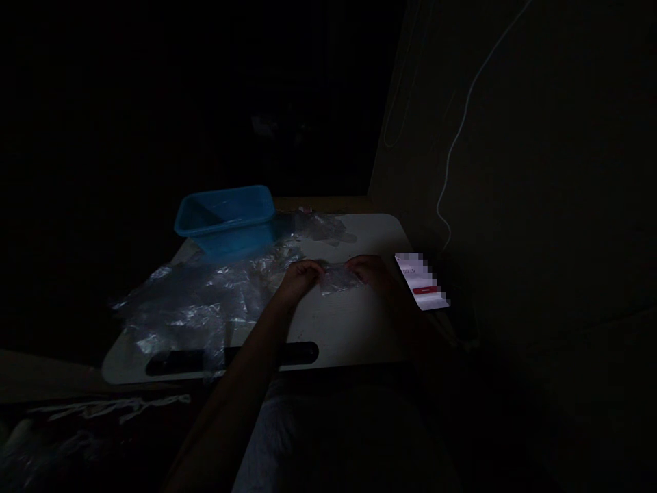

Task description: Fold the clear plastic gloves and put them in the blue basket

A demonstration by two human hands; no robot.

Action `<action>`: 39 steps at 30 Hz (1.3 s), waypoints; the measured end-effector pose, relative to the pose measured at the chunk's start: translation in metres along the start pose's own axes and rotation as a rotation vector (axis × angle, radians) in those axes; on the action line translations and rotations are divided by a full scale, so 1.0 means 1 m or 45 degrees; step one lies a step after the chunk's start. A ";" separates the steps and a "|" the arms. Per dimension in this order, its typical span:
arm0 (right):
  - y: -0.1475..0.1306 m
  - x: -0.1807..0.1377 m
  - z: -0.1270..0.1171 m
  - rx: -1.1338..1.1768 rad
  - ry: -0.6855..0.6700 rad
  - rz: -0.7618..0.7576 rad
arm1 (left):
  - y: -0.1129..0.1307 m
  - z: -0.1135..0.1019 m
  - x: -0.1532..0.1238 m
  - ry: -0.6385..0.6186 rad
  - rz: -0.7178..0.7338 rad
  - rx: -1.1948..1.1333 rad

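Over a dim table point(349, 329), my left hand point(300, 276) and right hand point(370, 269) pinch the ends of a flimsy-looking bag point(336, 279).

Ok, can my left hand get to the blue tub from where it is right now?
Probably yes. The left hand and right hand both pinch a small clear bag, and the blue tub sits just beyond at the far left of the table, with only loose plastic bags between.
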State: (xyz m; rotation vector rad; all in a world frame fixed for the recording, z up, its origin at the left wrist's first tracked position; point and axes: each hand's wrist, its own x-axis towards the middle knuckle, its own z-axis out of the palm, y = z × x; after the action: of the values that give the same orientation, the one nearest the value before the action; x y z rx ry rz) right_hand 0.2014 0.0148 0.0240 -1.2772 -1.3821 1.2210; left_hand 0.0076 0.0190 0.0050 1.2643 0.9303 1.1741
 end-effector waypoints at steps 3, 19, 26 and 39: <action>-0.001 0.000 0.001 0.003 -0.003 0.028 | -0.003 -0.001 0.001 0.004 -0.010 0.004; 0.018 0.008 -0.001 -0.458 0.165 -0.342 | 0.015 0.013 -0.017 0.004 0.501 1.584; 0.019 0.010 -0.002 -0.428 0.195 -0.324 | 0.016 0.022 -0.026 -0.087 0.497 1.846; 0.012 -0.004 0.001 -0.918 0.465 -0.684 | 0.010 0.027 -0.029 -0.156 0.368 2.022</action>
State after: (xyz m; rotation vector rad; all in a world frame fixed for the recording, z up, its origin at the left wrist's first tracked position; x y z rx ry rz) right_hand 0.2023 0.0103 0.0120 -1.3642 -1.7890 0.0983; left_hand 0.0264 -0.0154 0.0154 2.7170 1.6933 0.3416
